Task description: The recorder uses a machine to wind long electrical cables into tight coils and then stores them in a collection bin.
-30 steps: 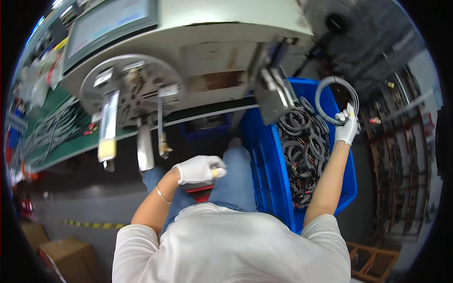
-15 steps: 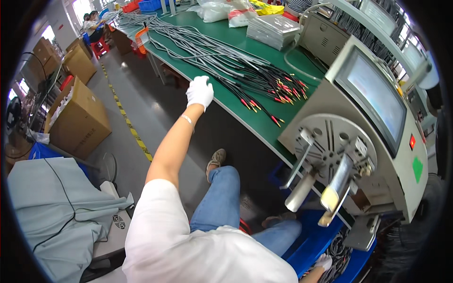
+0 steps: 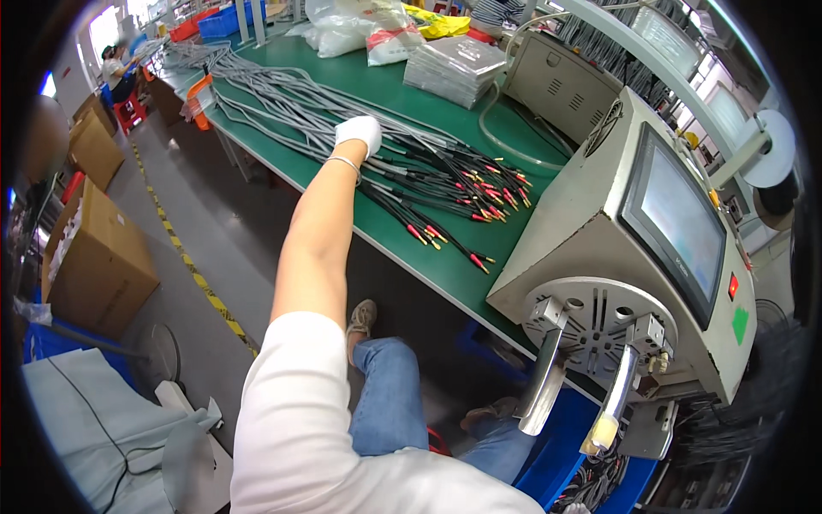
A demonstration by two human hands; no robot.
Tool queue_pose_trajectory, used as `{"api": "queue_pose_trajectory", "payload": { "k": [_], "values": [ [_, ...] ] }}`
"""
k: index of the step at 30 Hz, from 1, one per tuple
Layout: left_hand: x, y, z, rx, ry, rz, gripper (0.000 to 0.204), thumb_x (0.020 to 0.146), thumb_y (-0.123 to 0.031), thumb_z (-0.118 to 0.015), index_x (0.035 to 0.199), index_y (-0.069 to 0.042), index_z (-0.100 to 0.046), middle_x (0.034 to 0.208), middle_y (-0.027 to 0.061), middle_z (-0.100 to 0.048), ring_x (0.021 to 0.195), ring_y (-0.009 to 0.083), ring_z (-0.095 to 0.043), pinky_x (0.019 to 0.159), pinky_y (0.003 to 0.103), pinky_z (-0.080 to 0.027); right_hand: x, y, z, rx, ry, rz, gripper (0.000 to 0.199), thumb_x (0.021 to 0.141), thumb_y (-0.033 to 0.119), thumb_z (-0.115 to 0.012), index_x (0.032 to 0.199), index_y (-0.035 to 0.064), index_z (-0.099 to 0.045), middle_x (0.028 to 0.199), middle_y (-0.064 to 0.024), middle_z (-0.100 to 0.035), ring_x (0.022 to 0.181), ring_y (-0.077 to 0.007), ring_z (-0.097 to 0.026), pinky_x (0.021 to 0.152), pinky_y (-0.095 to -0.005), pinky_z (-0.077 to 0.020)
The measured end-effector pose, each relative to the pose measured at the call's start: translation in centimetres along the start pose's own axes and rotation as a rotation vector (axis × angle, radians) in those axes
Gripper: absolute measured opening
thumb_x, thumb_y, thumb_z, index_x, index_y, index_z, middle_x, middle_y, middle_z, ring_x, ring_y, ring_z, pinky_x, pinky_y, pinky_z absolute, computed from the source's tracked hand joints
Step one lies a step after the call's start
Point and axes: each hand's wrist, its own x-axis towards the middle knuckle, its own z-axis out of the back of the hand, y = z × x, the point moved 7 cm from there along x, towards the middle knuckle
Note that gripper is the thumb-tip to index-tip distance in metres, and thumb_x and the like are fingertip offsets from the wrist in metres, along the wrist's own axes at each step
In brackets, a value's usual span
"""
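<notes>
My left hand [image 3: 358, 135], in a white glove, is over a spread of grey cables [image 3: 282, 86] on the green table. Its fingers curl down out of sight, so I cannot tell whether they grip a cable. Close by, the cables' black ends carry red plugs with gold tips [image 3: 492, 201]. Of my right hand [image 3: 579, 509], only a sliver of white glove shows at the lower edge, by a blue bin [image 3: 548, 458] holding dark coiled cables [image 3: 591, 481]. Its fingers are hidden.
A winding machine [image 3: 574, 206] with a screen, a slotted disc [image 3: 599, 330] and metal arms stands at right. Clear bags [image 3: 342, 30] and stacked flat packs [image 3: 454, 64] lie at the table's back. Cardboard boxes [image 3: 107, 270] line the left; a seated person [image 3: 118, 73] is far off.
My left hand has moved from beside the table's front edge to over the cables. The machine's disc has turned. My right hand has mostly dropped out of view at the lower edge.
</notes>
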Motion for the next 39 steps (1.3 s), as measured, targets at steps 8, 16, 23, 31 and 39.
{"api": "queue_pose_trajectory", "payload": {
  "k": [8,16,23,31,39],
  "values": [
    [-2.5,-8.5,26.3,-0.106,-0.784,-0.222,0.024,0.082,-0.015,-0.055,0.097,-0.004,-0.07,0.088,0.014,-0.066,0.081,0.0271,-0.062,0.075,0.035,-0.05,2.7,0.0,0.8,-0.013,0.155,0.005,0.034,0.095,0.029,-0.043,0.114,0.0032,-0.055,0.105,-0.0047,-0.056,0.097,-0.0197,-0.053,0.087,-0.033,-0.0426],
    [-30.6,-17.2,40.4,-1.036,-0.846,-0.736,0.017,0.085,-0.007,-0.059,0.094,0.002,-0.07,0.067,0.0076,-0.064,0.055,0.0113,-0.057,0.055,0.022,-0.048,-5.3,6.6,0.7,0.065,0.077,0.254,0.037,0.088,0.026,-0.06,0.117,0.0028,-0.058,0.103,-0.0067,-0.059,0.097,-0.0187,-0.054,0.092,-0.0341,-0.0417],
    [-36.8,-24.6,36.4,-1.002,-0.48,-1.052,0.017,0.086,-0.005,-0.058,0.098,0.0,-0.069,0.078,0.0108,-0.068,0.065,0.014,-0.062,0.059,0.022,-0.05,-11.3,14.1,-1.7,0.097,0.065,0.434,0.032,0.09,0.023,-0.06,0.115,0.0043,-0.06,0.105,-0.0092,-0.059,0.09,-0.0183,-0.056,0.084,-0.0305,-0.0461],
    [-38.3,-23.7,34.8,-1.016,-0.228,-1.26,0.014,0.083,-0.006,-0.059,0.088,0.0,-0.07,0.083,0.0154,-0.069,0.072,0.0192,-0.066,0.065,0.026,-0.052,-14.3,16.2,-3.0,0.071,0.195,0.571,0.035,0.094,0.025,-0.055,0.122,0.0045,-0.056,0.108,-0.0071,-0.058,0.091,-0.016,-0.056,0.088,-0.0301,-0.0452],
    [-42.9,-30.0,26.8,-0.657,0.176,-1.537,0.015,0.073,0.004,-0.067,0.086,-0.003,-0.073,0.08,0.0111,-0.069,0.071,0.0159,-0.066,0.065,0.023,-0.052,-19.1,19.5,-7.7,0.194,0.325,0.584,0.032,0.095,0.023,-0.055,0.117,-0.0005,-0.057,0.099,-0.0068,-0.059,0.083,-0.0137,-0.057,0.079,-0.0282,-0.0477]
  ]
}}
